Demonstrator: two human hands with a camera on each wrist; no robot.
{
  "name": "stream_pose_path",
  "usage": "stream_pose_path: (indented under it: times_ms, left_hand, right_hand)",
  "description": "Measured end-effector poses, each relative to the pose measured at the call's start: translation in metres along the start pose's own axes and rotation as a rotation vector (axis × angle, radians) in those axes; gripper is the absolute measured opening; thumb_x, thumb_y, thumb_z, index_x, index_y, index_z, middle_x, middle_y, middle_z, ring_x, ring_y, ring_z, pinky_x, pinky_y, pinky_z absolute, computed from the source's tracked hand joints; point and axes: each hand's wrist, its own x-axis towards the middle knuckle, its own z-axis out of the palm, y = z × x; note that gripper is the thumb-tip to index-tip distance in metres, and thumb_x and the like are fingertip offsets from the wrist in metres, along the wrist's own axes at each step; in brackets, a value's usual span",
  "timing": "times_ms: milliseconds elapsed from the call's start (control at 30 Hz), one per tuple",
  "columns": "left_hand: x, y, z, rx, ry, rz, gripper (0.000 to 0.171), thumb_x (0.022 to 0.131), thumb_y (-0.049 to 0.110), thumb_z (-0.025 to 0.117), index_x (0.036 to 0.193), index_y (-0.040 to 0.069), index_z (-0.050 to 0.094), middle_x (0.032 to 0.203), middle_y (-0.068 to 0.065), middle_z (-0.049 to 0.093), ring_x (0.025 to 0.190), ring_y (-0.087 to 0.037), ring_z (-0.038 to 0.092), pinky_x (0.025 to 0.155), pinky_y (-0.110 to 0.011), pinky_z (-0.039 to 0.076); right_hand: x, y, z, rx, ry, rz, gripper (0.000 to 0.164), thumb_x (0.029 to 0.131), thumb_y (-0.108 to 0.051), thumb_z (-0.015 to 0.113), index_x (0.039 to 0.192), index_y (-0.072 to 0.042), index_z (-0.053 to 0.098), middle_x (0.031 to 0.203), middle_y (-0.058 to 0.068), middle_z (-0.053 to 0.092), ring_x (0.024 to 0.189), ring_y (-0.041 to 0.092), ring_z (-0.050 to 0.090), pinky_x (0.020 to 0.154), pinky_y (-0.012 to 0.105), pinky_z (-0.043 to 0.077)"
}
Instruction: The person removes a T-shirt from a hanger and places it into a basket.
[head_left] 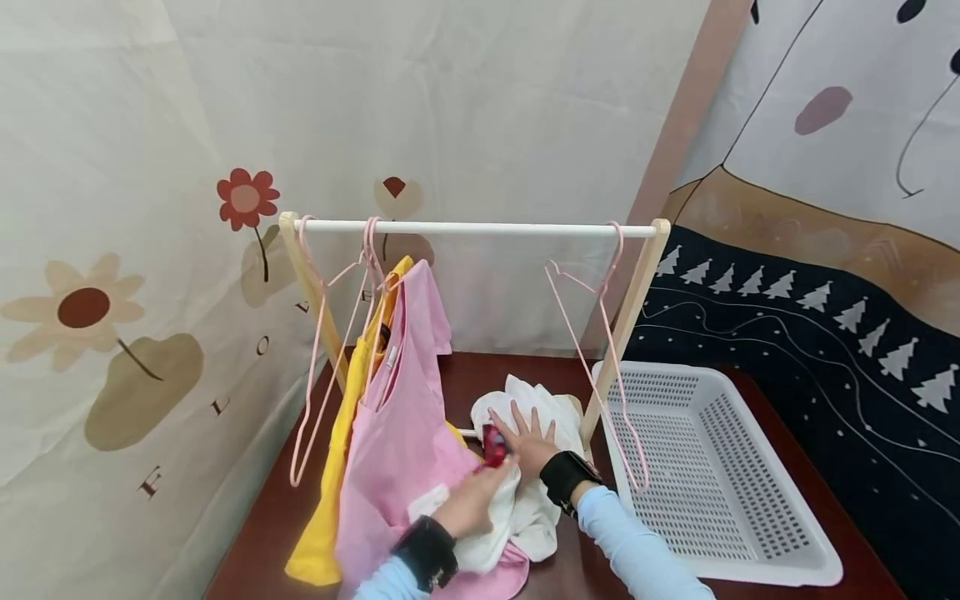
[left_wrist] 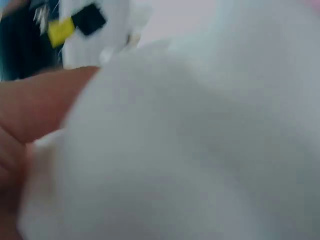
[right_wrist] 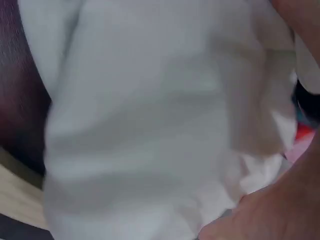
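Note:
A crumpled white garment with a dark red printed patch lies on the table between both hands. My left hand grips its near left part, and in the left wrist view the white cloth bulges up beside a finger. My right hand rests on the garment with its fingers spread. In the right wrist view the cloth fills most of the picture, with part of the hand at the lower right. Beside the left hand hangs a pink garment.
A wooden rack with a white rod stands over the work. Pink hangers hang at its left, with a yellow garment, and another hanger at its right. A white perforated basket sits on the brown table.

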Motion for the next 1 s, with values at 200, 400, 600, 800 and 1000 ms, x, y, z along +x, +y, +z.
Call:
stream_pose_path:
  times_ms: [200,400,600,800,1000]
  left_hand:
    - [-0.009,0.007,0.020,0.026,0.174,-0.166,0.085,0.052,0.003,0.084,0.129,0.015,0.051,0.116,-0.017,0.059,0.100,-0.041,0.054,0.069,-0.052,0.044]
    - [-0.010,0.000,0.017,-0.005,0.290,-0.352,0.056,0.055,0.009,0.083,0.103,0.002,0.057,0.081,-0.019,0.064,0.069,-0.038,0.061,0.056,-0.046,0.048]
    - [-0.012,0.006,-0.009,-0.096,0.539,-0.257,0.042,0.063,-0.001,0.071,0.103,0.006,0.062,0.085,-0.014,0.069,0.069,-0.031,0.065,0.054,-0.038,0.048]
    - [-0.008,0.041,-0.069,-0.321,0.783,-0.185,0.041,0.070,-0.004,0.067,0.107,0.014,0.064,0.100,-0.008,0.071,0.088,-0.027,0.068,0.071,-0.040,0.052]
    - [-0.001,0.090,-0.114,-0.540,0.888,-0.014,0.049,0.073,-0.012,0.063,0.113,0.017,0.064,0.109,-0.002,0.069,0.103,-0.014,0.064,0.084,-0.032,0.052]
  right_hand:
    - [-0.007,0.008,0.021,0.093,0.115,-0.025,0.054,0.076,-0.012,0.071,0.125,-0.026,0.053,0.144,0.021,0.031,0.119,0.050,0.038,0.079,0.067,0.041]
    - [-0.014,0.001,0.011,0.092,0.343,-0.241,0.023,0.073,0.002,0.064,0.093,-0.009,0.065,0.090,0.015,0.056,0.079,0.028,0.054,0.065,0.033,0.045]
    - [-0.032,-0.018,-0.035,0.268,0.448,-0.152,0.030,0.070,0.013,0.060,0.094,-0.004,0.064,0.085,0.012,0.057,0.077,0.024,0.058,0.068,0.033,0.048]
    - [-0.067,-0.050,-0.127,0.337,0.627,-0.027,0.034,0.065,0.011,0.065,0.094,-0.005,0.065,0.092,0.017,0.062,0.085,0.030,0.061,0.072,0.044,0.050]
    - [-0.116,-0.068,-0.214,0.300,0.798,0.044,0.033,0.067,0.008,0.068,0.099,-0.002,0.066,0.096,0.024,0.060,0.090,0.038,0.059,0.077,0.051,0.049]
